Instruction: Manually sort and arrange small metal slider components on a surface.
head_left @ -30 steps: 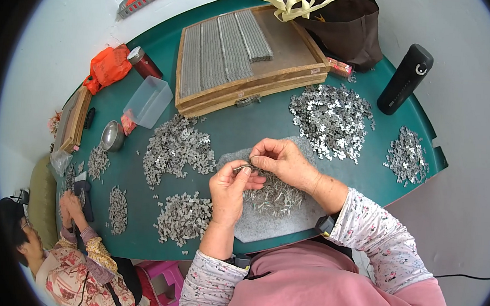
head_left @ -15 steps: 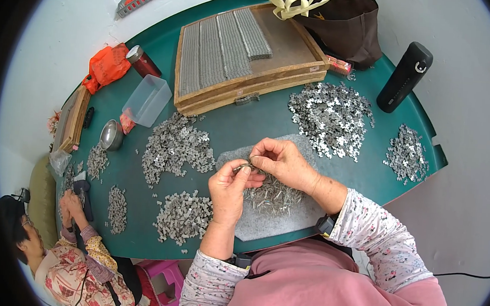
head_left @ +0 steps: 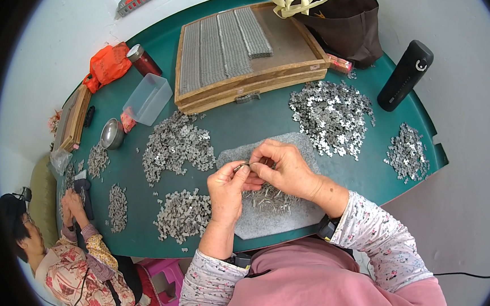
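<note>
My left hand (head_left: 226, 194) and my right hand (head_left: 290, 170) meet fingertip to fingertip over a grey felt mat (head_left: 303, 217). Pinched in my left fingers is a small dark metal piece (head_left: 240, 167), too small to make out fully. The thumb and forefinger of my right hand close on its right end, and what else they hold is hidden. Just below my fingers, a heap of thin metal pins (head_left: 273, 200) lies on the mat. Piles of small silvery metal plates stand left of my left hand (head_left: 184, 216) and beyond my right hand (head_left: 332, 119).
Further back, a wooden tray (head_left: 250, 85) holds rows of stacked metal pieces. A black bottle (head_left: 405, 76) and a dark bag (head_left: 345, 23) stand at the right. Leftward are a clear plastic box (head_left: 148, 99), a metal bowl (head_left: 111, 134) and a co-worker's hands (head_left: 74, 205).
My right hand has curled its fingers in a little and shifted slightly, covering more of the pin heap. My left hand keeps its pinch almost in place.
</note>
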Available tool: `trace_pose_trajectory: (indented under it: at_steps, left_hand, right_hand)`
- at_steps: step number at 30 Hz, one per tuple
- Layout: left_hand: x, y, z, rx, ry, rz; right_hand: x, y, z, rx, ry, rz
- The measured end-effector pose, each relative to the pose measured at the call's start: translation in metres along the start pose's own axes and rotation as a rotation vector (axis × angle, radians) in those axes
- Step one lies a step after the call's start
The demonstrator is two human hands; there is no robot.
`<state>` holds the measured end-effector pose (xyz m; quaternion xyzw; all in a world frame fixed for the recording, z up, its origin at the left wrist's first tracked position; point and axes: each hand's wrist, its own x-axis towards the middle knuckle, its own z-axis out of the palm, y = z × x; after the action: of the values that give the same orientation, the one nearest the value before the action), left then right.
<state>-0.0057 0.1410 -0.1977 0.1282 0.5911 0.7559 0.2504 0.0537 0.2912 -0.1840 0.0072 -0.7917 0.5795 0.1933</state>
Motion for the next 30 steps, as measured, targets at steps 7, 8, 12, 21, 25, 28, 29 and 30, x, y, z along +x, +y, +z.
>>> trace_pose_trajectory:
  at_steps: [7,8,12,21,25,28,29,30]
  left_hand:
    - [-0.001,0.004,0.001,0.025,-0.053,-0.062]
    - [-0.001,0.005,0.001,-0.015,-0.069,-0.110]
    - [0.001,0.009,-0.011,-0.201,-0.127,-0.257]
    - [0.008,0.007,-0.027,-0.395,-0.207,-0.320]
    - [0.007,0.008,-0.027,-0.409,-0.212,-0.315]
    - [0.006,0.009,-0.024,-0.395,-0.207,-0.307]
    - [0.006,0.010,-0.022,-0.333,-0.185,-0.296]
    - [0.005,0.011,-0.020,-0.271,-0.163,-0.284]
  right_hand:
    - [-0.002,-0.004,0.000,-0.187,0.039,-0.041]
    - [-0.002,-0.004,-0.001,-0.165,0.046,-0.016]
    - [-0.001,-0.002,-0.003,-0.083,0.039,0.134]
    - [-0.003,0.003,-0.005,-0.236,0.003,0.068]
    - [-0.003,0.001,-0.005,-0.252,0.001,0.045]
    - [-0.003,0.002,-0.005,-0.201,0.003,0.083]
    - [-0.003,0.002,-0.005,-0.165,0.008,0.101]
    - [-0.003,0.004,-0.004,-0.166,0.010,0.101]
